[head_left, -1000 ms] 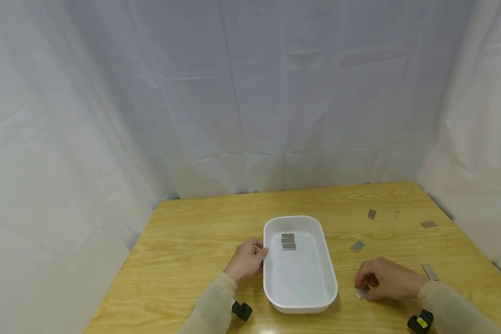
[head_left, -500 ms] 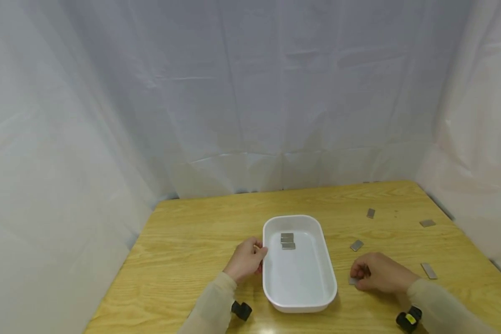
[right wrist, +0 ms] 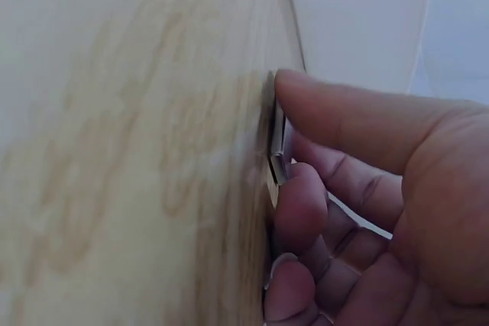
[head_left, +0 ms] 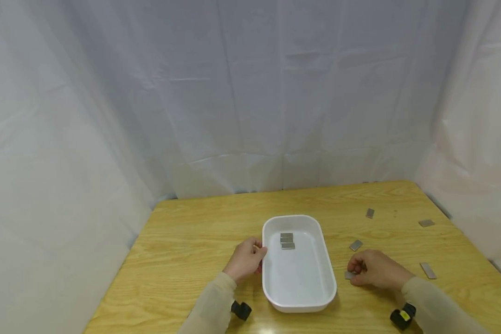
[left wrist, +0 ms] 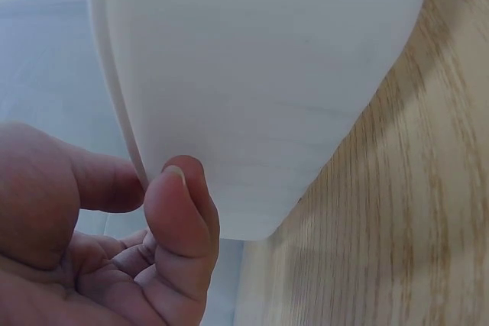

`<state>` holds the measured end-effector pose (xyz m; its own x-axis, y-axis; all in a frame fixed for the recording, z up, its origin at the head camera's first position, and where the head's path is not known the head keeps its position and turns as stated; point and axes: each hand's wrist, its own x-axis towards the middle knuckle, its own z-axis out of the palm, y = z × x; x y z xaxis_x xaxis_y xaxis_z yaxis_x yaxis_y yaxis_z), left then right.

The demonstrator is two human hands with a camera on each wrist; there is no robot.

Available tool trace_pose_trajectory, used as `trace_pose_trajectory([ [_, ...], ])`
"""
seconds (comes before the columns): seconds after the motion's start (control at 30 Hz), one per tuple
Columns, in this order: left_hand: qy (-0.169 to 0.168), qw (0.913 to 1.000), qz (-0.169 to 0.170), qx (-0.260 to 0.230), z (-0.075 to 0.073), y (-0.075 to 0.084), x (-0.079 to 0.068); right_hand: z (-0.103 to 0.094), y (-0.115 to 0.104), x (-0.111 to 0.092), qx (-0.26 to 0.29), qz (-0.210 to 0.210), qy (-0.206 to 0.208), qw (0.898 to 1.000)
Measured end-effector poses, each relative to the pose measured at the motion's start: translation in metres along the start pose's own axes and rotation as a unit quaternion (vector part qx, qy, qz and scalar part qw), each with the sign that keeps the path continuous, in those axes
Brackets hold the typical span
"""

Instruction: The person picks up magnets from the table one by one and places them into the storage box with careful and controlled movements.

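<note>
Metal plate (head_left: 348, 275), one: flat, lies low at the table, right of the tray; its visible end points toward the tray; long axis appears crosswise, partly hidden. Right hand (head_left: 375, 269): reaches in from the right, pinches the plate between thumb and fingers. White tray (head_left: 301, 273): long axis runs away from the person; holds three crosswise plates (head_left: 287, 240). Left hand (head_left: 244, 260): grips the tray's left wall. Wooden table (head_left: 200, 232): bears four loose plates (head_left: 356, 245), variously angled, at right.

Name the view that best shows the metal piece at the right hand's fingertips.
Right wrist: the metal piece appears close up, thin edge visible, at the right hand. The head view shows it small, partly hidden by that hand; left wrist doesn't show it.
</note>
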<state>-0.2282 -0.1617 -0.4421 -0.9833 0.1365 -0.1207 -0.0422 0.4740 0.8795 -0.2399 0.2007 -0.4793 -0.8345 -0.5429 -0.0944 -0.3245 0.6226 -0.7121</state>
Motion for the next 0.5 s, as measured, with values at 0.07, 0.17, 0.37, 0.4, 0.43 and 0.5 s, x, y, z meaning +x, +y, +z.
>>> trace_pose_trajectory([
  [0.07,-0.001,1.0,-0.001,0.0,0.0,0.0002,-0.0001,0.0,0.0013,-0.0003,-0.001,0.003,0.004,1.0],
  [0.17,-0.003,1.0,-0.003,-0.002,0.0,0.0004,-0.0005,-0.0007,0.0034,-0.0008,-0.007,0.002,0.011,1.0],
  [0.37,-0.003,1.0,-0.004,-0.003,-0.0001,0.0006,-0.0008,-0.0029,0.0071,-0.0019,-0.009,-0.001,0.018,1.0],
  [0.4,-0.003,1.0,-0.004,-0.004,-0.0001,0.0005,-0.0007,-0.0031,0.0077,-0.0019,-0.009,-0.002,0.018,1.0],
  [0.43,-0.003,1.0,-0.004,-0.004,-0.0001,0.0002,-0.0005,-0.0032,0.0083,-0.0019,-0.009,-0.002,0.019,1.0],
  [0.5,-0.002,1.0,-0.006,-0.005,-0.0003,0.0,-0.0004,-0.0035,0.0089,-0.0018,-0.01,-0.004,0.019,1.0],
])
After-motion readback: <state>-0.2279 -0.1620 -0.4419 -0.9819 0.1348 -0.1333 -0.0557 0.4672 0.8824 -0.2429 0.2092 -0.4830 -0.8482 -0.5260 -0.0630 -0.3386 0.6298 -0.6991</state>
